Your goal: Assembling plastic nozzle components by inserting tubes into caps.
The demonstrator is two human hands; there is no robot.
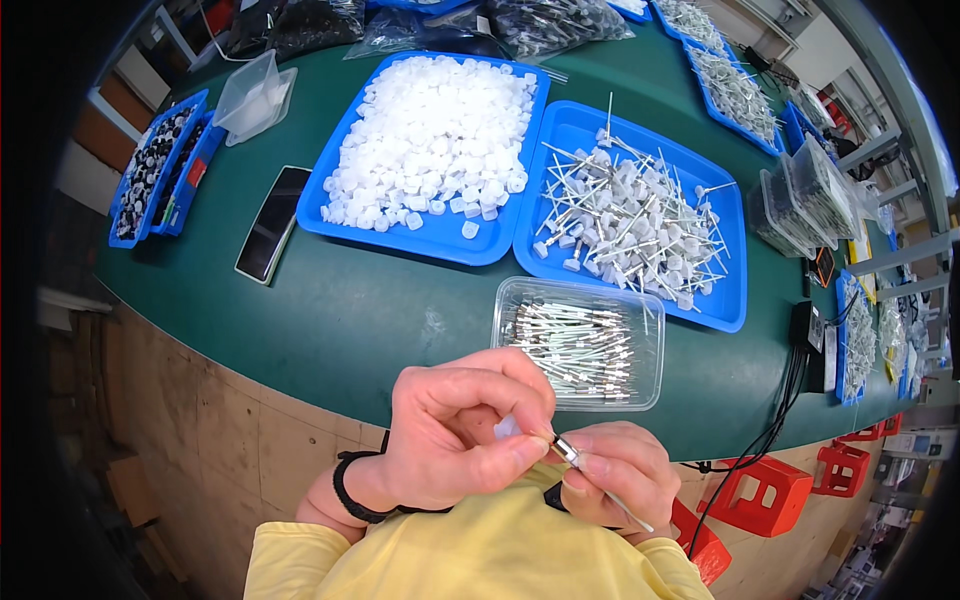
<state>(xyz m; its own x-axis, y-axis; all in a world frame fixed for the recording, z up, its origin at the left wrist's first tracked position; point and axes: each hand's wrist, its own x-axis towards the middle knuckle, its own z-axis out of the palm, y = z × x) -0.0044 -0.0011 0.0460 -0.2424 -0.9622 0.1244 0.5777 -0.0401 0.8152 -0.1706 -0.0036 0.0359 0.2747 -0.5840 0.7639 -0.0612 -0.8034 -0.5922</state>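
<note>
My left hand point(462, 430) pinches a small white plastic cap point(506, 428) between thumb and fingers, close to my chest. My right hand point(622, 475) grips a thin pump stem with a metal collar and a white tube point(600, 482) that points down to the right. The stem's metal end meets the cap at the fingertips of both hands. Just beyond my hands lies a clear plastic tray point(578, 343) holding several finished stems laid side by side.
On the green table point(350, 310) stand a blue tray of white caps point(430, 140) and a blue tray of loose stems point(635, 215). A dark phone point(273, 222) lies at the left. Clear boxes point(800, 195), more blue trays and red stools point(765, 493) sit around.
</note>
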